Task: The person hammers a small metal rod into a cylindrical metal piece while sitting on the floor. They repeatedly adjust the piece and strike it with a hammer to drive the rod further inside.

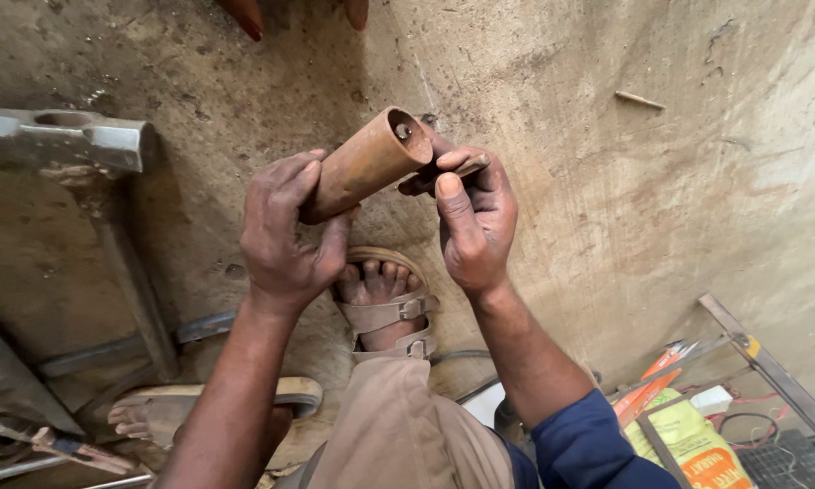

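My left hand (pixel 285 231) grips a rusty brown metal cylinder (pixel 364 163) by its lower end, tilted up to the right. Its open top end shows a small bolt or nut inside. My right hand (pixel 474 217) is closed on a thin metal tool (pixel 466 167) held against the cylinder's rim. Both hands hover above my sandalled foot (pixel 385 303) on the dirt floor.
A heavy grey anvil-like steel block (pixel 63 138) stands at left on a metal frame (pixel 136 290). A hammer (pixel 72 448) lies at bottom left beside my other foot (pixel 154 417). A metal rack (pixel 770 371) with a yellow-orange bag (pixel 693 444) sits bottom right. Another person's toes (pixel 244 14) show at the top.
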